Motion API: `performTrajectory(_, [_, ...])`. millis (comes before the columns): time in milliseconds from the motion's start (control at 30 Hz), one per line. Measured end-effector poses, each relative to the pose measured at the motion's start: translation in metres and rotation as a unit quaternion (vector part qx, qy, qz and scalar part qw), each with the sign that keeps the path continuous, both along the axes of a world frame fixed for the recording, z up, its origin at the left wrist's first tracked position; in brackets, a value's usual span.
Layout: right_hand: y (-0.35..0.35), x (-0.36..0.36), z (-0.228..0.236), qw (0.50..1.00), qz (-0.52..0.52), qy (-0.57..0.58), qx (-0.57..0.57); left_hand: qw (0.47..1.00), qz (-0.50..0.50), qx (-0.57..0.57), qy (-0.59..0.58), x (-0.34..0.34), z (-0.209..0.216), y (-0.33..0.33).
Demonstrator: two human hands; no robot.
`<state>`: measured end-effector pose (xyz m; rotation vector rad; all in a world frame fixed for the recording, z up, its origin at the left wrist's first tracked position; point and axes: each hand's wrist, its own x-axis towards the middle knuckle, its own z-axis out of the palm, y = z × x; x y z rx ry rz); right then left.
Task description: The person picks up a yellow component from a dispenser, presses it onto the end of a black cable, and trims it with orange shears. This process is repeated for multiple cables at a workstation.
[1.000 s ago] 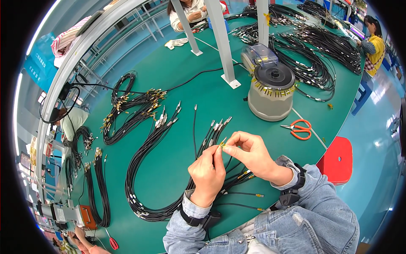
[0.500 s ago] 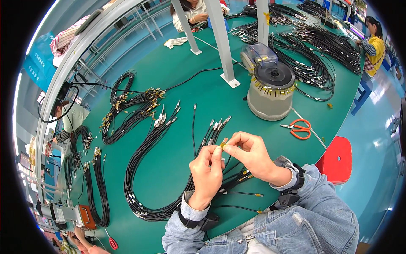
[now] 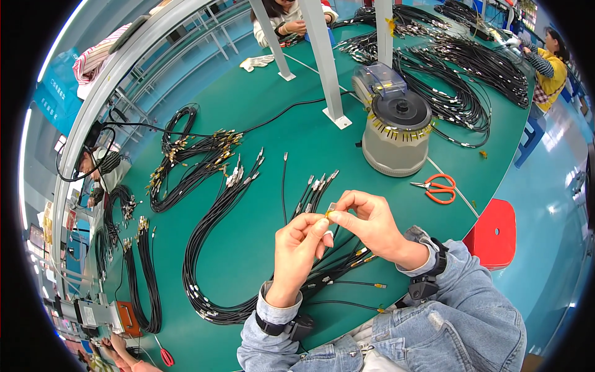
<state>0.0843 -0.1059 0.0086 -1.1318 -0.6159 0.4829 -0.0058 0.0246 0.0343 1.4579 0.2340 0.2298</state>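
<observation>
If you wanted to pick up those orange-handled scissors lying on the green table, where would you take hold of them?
Probably by the orange loop handles, coming from the right, the side toward the red stool. The scissors lie with their metal tips pointing left, away from that approach, and the wide loops look easier to hold than the small blades.

Small yellow piece [image 3: 328,214] with silvery tip [image 3: 333,206] uppermost, between the left hand [image 3: 300,245] and right hand [image 3: 370,226]
</observation>
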Motion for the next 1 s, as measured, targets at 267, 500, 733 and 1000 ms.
performTrajectory(267, [0.003,0.002,0.0,0.999,0.0,-0.012,0.03,1.0,0.004,0.006,-0.019,0.0,-0.003,-0.002])
performTrajectory(500, [0.003,0.002,0.0,0.996,0.042,0.044,0.058,0.999,-0.004,-0.037,-0.012,-0.001,-0.006,-0.005])
performTrajectory(733, [0.006,0.003,-0.007,0.98,0.094,0.153,0.084,0.998,-0.012,-0.063,-0.02,0.003,-0.008,-0.005])
performTrajectory(1000, [0.006,0.0,0.004,0.988,0.041,0.134,0.066,0.997,-0.023,-0.073,-0.003,0.006,-0.013,-0.007])
